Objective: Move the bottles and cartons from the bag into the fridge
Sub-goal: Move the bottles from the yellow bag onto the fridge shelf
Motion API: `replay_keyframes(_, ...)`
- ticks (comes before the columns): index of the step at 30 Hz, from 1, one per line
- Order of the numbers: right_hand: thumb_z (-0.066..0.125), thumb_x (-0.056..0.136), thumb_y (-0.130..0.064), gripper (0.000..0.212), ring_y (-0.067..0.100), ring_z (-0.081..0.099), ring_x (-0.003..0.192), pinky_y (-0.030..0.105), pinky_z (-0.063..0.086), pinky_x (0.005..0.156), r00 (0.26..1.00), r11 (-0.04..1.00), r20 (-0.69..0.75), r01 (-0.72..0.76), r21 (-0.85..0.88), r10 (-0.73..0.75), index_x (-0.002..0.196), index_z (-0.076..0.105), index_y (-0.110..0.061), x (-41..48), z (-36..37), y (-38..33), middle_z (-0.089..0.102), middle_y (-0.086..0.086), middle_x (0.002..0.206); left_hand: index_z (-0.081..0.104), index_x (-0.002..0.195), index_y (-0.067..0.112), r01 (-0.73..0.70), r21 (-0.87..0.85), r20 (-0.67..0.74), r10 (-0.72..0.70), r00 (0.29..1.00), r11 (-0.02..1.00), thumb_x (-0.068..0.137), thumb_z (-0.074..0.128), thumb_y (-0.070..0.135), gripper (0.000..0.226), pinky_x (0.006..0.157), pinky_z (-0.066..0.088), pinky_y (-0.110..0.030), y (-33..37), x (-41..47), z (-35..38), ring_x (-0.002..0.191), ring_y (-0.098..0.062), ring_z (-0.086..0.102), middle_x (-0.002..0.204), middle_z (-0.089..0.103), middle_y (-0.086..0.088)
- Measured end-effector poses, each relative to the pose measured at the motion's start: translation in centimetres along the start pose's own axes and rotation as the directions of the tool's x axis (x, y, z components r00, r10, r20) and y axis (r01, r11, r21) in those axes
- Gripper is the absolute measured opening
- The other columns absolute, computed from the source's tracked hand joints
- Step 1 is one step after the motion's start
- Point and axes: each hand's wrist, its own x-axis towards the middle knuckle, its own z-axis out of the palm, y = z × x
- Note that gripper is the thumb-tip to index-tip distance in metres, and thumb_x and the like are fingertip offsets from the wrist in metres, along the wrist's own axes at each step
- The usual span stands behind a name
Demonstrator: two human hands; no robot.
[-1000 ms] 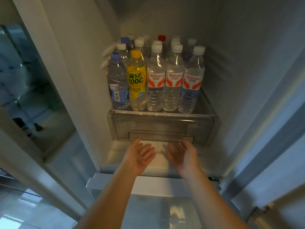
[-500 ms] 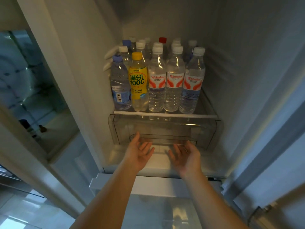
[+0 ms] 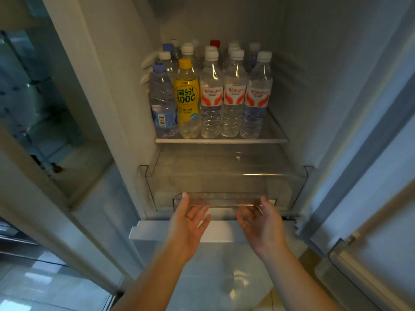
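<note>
I count five bottles in front: one blue-capped water bottle, one yellow 100C bottle and three Wahaha water bottles. Behind them are one red cap, one blue cap and white caps I can't count surely. One clear drawer.

Behind the front bottles, the back bottles show little but caps. Small label print is unreadable. The clear drawer handle blurs the fingertips of the left hand and right hand, so their grip is unclear. Both forearms run off the bottom edge.
</note>
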Motion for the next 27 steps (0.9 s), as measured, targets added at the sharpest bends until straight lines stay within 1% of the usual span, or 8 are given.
replay_keyframes(4, 0.055, 0.095, -0.031, 0.017, 0.023, 0.064, 0.095, 0.038, 0.049, 0.085, 1.0, 0.999, -0.013, 0.029, 0.02, -0.028, 0.103, 0.06, -0.017, -2.1, -0.6, 0.7, 0.066, 0.007, 0.097, 0.06, 0.11, 0.016, -0.001, 0.002, 0.019, 0.001, 1.0, 1.0, 0.094, 0.054, 0.045, 0.034, 0.095, 0.046, -0.04, -0.6, -2.0, -1.0, 0.112, -0.023, 0.061, 0.116, 0.065, -0.01)
replay_keyframes(10, 0.057, 0.095, -0.032, 0.017, 0.024, 0.064, 0.093, 0.037, 0.051, 0.075, 0.999, 0.999, -0.051, 0.02, 0.034, -0.019, 0.094, 0.062, -0.016, -4.5, -0.8, 2.1, 0.065, 0.008, 0.095, 0.05, 0.131, 0.008, 0.032, -0.005, 0.01, -0.032, 0.999, 0.999, 0.091, 0.057, 0.046, 0.055, 0.092, 0.048, -0.04, -0.3, -3.5, -2.1, 0.106, -0.024, 0.062, 0.128, 0.059, -0.013)
replay_keyframes(14, 0.055, 0.096, -0.033, 0.02, 0.026, 0.065, 0.1, 0.039, 0.052, 0.079, 0.998, 0.998, -0.058, 0.028, 0.048, -0.025, 0.095, 0.064, -0.015, -5.5, -0.5, 2.3, 0.067, 0.009, 0.098, 0.025, 0.152, 0.008, 0.054, -0.01, 0.011, -0.054, 0.998, 0.998, 0.095, 0.055, 0.043, 0.073, 0.1, 0.046, -0.044, 0.0, -4.2, -2.3, 0.12, -0.031, 0.057, 0.149, 0.042, -0.017)
replay_keyframes(15, 0.054, 0.097, -0.033, 0.021, 0.026, 0.065, 0.103, 0.04, 0.052, 0.082, 0.998, 0.999, -0.054, 0.029, 0.046, -0.026, 0.098, 0.064, -0.015, -5.8, -0.4, 2.3, 0.068, 0.009, 0.1, 0.021, 0.154, 0.01, 0.055, -0.012, 0.02, -0.055, 0.998, 0.998, 0.095, 0.055, 0.043, 0.075, 0.101, 0.046, -0.044, 0.1, -4.4, -2.4, 0.119, -0.031, 0.057, 0.151, 0.04, -0.017)
replay_keyframes(18, 0.051, 0.098, -0.035, 0.027, 0.026, 0.063, 0.109, 0.041, 0.051, 0.091, 0.998, 1.0, -0.058, 0.014, 0.014, -0.013, 0.11, 0.063, -0.014, -6.0, -0.3, 2.4, 0.068, 0.01, 0.109, 0.022, 0.154, 0.013, 0.067, -0.011, 0.057, -0.066, 0.996, 0.998, 0.094, 0.055, 0.045, 0.075, 0.09, 0.051, -0.041, 0.6, -4.4, -2.6, 0.109, -0.028, 0.062, 0.15, 0.041, -0.018)
replay_keyframes(22, 0.045, 0.102, -0.038, 0.031, 0.025, 0.064, 0.108, 0.039, 0.051, 0.088, 0.996, 0.999, -0.09, 0.007, -0.049, -0.011, 0.112, 0.061, -0.013, -5.6, 0.5, 1.7, 0.068, 0.009, 0.112, 0.018, 0.155, 0.013, 0.084, 0.003, 0.074, -0.084, 0.994, 0.996, 0.097, 0.053, 0.043, 0.074, 0.095, 0.048, -0.042, 0.9, -4.7, -2.1, 0.128, -0.032, 0.052, 0.152, 0.038, -0.018)
replay_keyframes(24, 0.043, 0.103, -0.038, 0.033, 0.026, 0.065, 0.107, 0.039, 0.053, 0.084, 0.993, 0.997, -0.115, -0.004, -0.075, -0.004, 0.113, 0.059, -0.011, -5.2, 0.9, 1.3, 0.067, 0.011, 0.118, 0.022, 0.154, 0.015, 0.079, 0.017, 0.082, -0.08, 0.993, 0.997, 0.098, 0.05, 0.042, 0.069, 0.097, 0.047, -0.041, 1.0, -4.5, -1.7, 0.131, -0.031, 0.05, 0.152, 0.038, -0.017)
replay_keyframes(27, 0.043, 0.103, -0.039, 0.035, 0.026, 0.066, 0.104, 0.038, 0.054, 0.077, 0.989, 0.993, -0.147, -0.012, -0.12, -0.006, 0.118, 0.057, -0.01, -5.0, 1.2, 0.6, 0.065, 0.011, 0.122, 0.027, 0.153, 0.015, 0.086, 0.058, 0.092, -0.092, 0.992, 0.995, 0.098, 0.049, 0.044, 0.066, 0.091, 0.048, -0.038, 0.9, -4.3, -1.5, 0.129, -0.028, 0.052, 0.15, 0.043, -0.016)
